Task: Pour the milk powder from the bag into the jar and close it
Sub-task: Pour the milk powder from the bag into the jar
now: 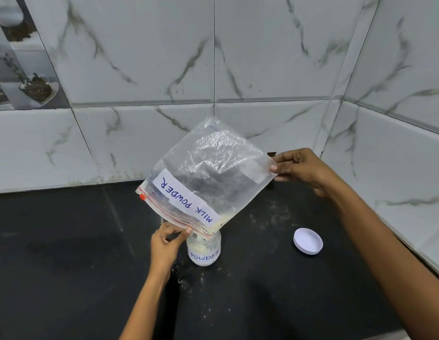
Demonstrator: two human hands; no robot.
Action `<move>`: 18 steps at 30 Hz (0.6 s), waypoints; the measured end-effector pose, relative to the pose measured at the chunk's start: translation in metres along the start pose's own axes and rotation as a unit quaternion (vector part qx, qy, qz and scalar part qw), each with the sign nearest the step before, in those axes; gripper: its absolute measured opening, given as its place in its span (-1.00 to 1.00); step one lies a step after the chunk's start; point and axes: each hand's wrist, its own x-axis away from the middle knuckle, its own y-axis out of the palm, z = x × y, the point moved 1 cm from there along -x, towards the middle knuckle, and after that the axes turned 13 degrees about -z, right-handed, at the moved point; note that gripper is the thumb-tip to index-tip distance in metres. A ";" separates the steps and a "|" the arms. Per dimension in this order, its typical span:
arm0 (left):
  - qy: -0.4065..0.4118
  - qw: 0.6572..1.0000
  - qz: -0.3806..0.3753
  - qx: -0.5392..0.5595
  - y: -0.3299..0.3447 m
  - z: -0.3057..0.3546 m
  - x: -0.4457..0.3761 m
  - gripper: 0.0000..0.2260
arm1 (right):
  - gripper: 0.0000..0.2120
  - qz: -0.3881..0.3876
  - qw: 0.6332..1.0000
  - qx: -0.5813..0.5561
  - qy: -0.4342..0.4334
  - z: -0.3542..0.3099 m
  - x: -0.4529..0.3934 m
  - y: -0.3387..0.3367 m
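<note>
A clear zip bag (208,173) with a white "MILK POWDER" label hangs upside down and tilted, its zip corner over the mouth of a small glass jar (205,251) labelled "POWDER". A little pale powder sits in the bag's low corner and inside the jar. My left hand (167,244) pinches the bag's zip edge just left of the jar. My right hand (301,168) pinches the raised bottom corner of the bag, up and to the right. The jar's white lid (308,241) lies on the counter to the right of the jar.
The black counter (66,253) carries scattered powder specks around the jar. White marbled tile walls (140,133) enclose the counter at the back and on the right, forming a corner behind my right hand.
</note>
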 end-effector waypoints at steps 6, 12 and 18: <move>0.006 1.000 0.002 0.005 0.001 0.000 0.001 -0.92 | -0.78 0.022 0.999 0.012 -0.023 -0.004 0.003 0.005; -0.001 1.000 0.013 0.006 0.001 -0.002 0.001 -0.93 | -0.85 0.036 0.998 0.011 -0.049 -0.004 0.001 0.013; 0.003 1.000 0.010 0.008 0.004 0.002 0.002 -0.89 | -0.88 0.082 0.989 0.017 -0.126 -0.014 -0.002 0.027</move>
